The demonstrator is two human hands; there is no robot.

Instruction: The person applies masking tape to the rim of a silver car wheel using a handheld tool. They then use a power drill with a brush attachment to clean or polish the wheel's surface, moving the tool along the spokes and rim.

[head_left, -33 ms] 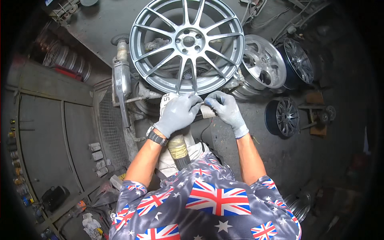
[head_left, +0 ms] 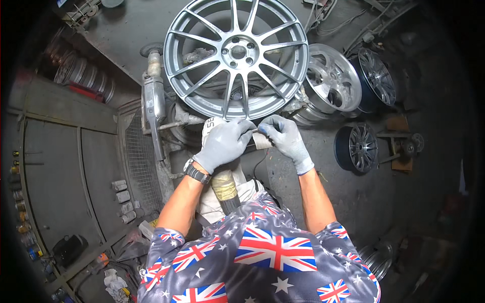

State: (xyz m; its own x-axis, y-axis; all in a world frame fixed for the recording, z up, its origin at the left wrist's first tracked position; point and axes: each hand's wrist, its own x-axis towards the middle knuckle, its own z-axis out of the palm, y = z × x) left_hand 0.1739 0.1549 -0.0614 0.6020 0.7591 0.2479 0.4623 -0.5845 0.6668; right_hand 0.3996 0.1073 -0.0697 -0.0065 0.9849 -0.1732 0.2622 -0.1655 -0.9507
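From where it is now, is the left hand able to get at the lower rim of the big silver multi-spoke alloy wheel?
Probably yes. The left hand in its grey glove sits just below the lower rim of the big silver multi-spoke alloy wheel, and nothing shows between them. It is busy with a pale strip shared with the right hand.

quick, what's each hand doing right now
Left hand: gloved, fingers curled shut on a small pale piece below the grey wheel.
Right hand: gloved, pinching the same piece from the other side.

multi-spoke wheel [head_left: 236, 53] lies ahead; three more wheels [head_left: 333, 83] to its right.
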